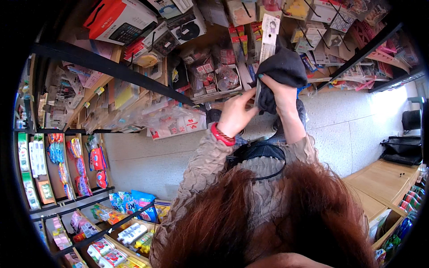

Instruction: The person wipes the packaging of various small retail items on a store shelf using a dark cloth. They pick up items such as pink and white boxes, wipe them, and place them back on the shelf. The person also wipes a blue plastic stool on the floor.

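Observation:
My right hand [282, 91] is closed on a bunched black cloth [286, 67], its thumb across the cloth's near side. Against the cloth's left edge stands a long, narrow, pale packet [269, 38], ruler-like, with a hanging hole and a small printed figure at its top. Its lower end lies between the fingertips of my left hand [235, 114], which pinches it there. Part of the packet's middle is hidden by the cloth and my right thumb. A red band circles my left wrist.
Shelves ahead hold hanging packets, a boxed calculator [129, 24] and a white box of small goods [228, 80]. A black shelf bar [120, 69] crosses at left. Bagged goods [143, 205] fill racks lower left. A wooden counter [375, 178] with a black bag [402, 149] stands at right.

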